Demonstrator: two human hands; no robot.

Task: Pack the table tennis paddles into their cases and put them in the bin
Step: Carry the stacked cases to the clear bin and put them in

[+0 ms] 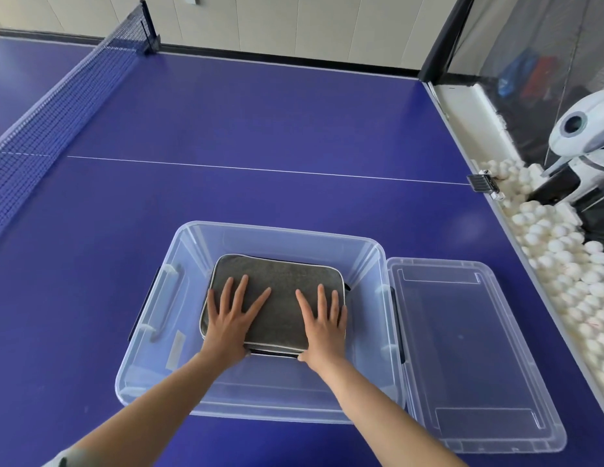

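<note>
Fingers (256, 298) of both hands are spread flat and released, pressing down on top of the grey case (280, 284) without gripping it: the left hand (231, 320) covers its near-left corner and the right hand (324, 326) its near-right edge, thumb hooked just under the front rim. That case lies inside the clear bin (374, 251), and a dark edge shows beneath it (probably a second case under the first, though I cannot tell for sure). No loose paddles show on the blue bench (260, 129), so I judge the packing itself done and this to be the settling of the last case into the bin. Just beside the bin on the right lies its clear lid (476, 348), upturned on the bench; the next move likely calls for lifting both hands clear and, if closing is wanted, fetching that lid. Farther off, white balls (563, 264) crowd the right edge, and the net (57, 106) crosses at far left.
</note>
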